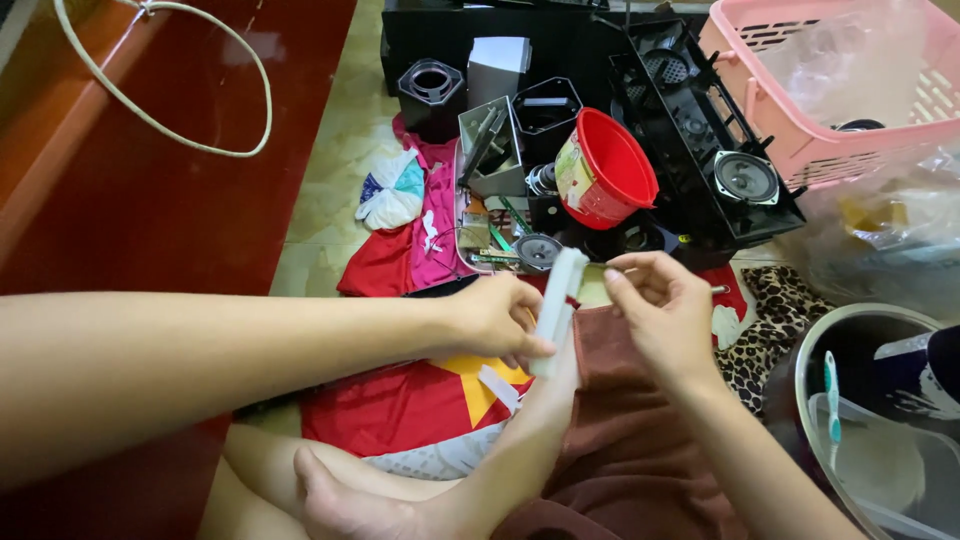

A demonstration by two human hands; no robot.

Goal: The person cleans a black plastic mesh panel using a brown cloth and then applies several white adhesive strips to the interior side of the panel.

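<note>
Left hand (497,318) fingers clamped on the white plastic bar (558,310), held over my lap. Right hand (662,305) pinches a thin metal rod (716,289) at its top end. Imo rod could slip and jab the fingers, grip's awkward.

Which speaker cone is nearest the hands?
The small round speaker lying loose on the floor just above the left hand. The other speaker sits farther off, mounted in the black panel by the pink basket.

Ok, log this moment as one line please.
left hand: holds white plastic piece | right hand: pinches thin metal tool at its top | behind: red bucket, speaker parts
</note>
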